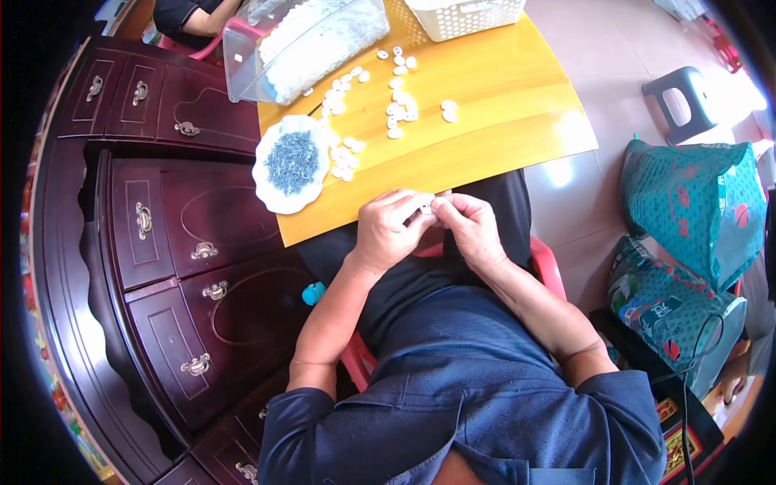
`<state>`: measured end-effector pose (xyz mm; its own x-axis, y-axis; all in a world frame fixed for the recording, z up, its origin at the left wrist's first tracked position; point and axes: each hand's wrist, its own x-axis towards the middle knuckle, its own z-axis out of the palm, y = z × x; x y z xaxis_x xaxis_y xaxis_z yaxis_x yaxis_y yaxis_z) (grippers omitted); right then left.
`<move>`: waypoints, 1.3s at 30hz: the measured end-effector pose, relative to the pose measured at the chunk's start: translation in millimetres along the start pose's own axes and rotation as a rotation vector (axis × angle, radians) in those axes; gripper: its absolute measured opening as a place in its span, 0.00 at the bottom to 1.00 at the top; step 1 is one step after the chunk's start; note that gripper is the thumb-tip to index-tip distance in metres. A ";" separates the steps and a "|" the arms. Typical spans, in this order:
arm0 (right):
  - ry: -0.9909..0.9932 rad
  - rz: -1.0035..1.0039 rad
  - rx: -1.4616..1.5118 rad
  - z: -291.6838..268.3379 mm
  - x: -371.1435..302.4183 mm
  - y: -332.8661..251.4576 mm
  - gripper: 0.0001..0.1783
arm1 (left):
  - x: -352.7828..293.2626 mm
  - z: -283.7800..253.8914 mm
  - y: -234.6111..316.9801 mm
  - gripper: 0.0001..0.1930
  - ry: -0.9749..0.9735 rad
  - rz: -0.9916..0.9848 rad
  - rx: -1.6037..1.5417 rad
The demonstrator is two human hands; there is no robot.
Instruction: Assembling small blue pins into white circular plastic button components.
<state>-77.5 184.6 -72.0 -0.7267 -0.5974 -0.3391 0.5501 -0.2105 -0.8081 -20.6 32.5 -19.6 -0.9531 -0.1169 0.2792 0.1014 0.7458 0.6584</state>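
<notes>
Seated worker at a yellow wooden table [485,137], seen from above. The left hand [386,230] and the right hand [469,228] are meeting just below the near table edge, over the lap, fingertips pinched together on one small white plastic piece [426,207]; a thin dark part seems to be sitting between the fingers, though it is too small to tell for certain. Both hands are closing on this single piece, neither lying slack.

On the table, a loose scatter of small white round plastic pieces [398,103] is lying between the hands and a tipped clear plastic bin [299,44] filled with many more of the same. Beside the scatter, a white scalloped dish [279,198] is holding a heap of small grey metal pins [291,162], which looks well stocked. A white slotted basket [465,16] is standing at the far edge.

Judged from the layout, the work appears to be far from finished: the bin is nearly full, the dish is heaped, and no separate pile of finished pieces can be made out.
</notes>
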 end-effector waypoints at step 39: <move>-0.173 0.163 -0.023 -5.3 4.6 -6.7 0.14 | 131.3 -47.4 -17.8 0.07 -0.058 -0.128 -0.128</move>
<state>-86.7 187.3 -70.7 -0.5466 -0.7464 -0.3796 0.6433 -0.0840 -0.7610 -134.0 -27.2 38.5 -0.9750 -0.1646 0.1492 0.0102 0.6376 0.7703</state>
